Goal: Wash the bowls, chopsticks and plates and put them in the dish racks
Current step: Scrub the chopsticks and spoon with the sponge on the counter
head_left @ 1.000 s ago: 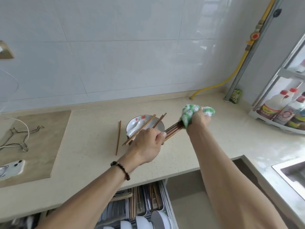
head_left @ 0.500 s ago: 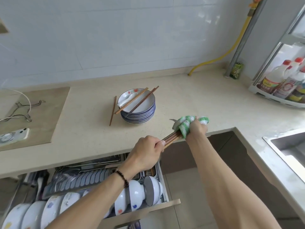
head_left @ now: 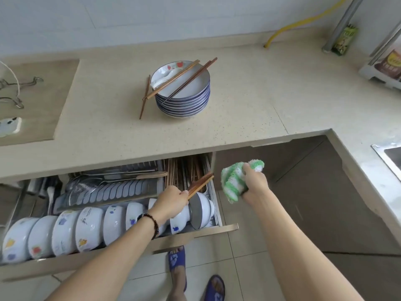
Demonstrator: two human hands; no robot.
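Over the rack [head_left: 213,199], left fingers [head_left: 181,195] clench chopsticks [head_left: 200,183] aimed at its slot; right hand [head_left: 252,183] grips the cloth [head_left: 233,181] clear.

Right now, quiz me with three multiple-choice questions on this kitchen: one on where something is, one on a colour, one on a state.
1. Where is the stack of plates?
A. on the countertop
B. in the drawer
C. in the sink

2. What colours is the cloth in the right hand?
A. red and black
B. green and white
C. plain yellow

3. What is the left hand doing?
A. hanging empty
B. pressing a bowl
C. gripping chopsticks

Answers:
1 A, it stands on the countertop.
2 B, green stripes on white.
3 C, fingers curl round them above the open drawer.
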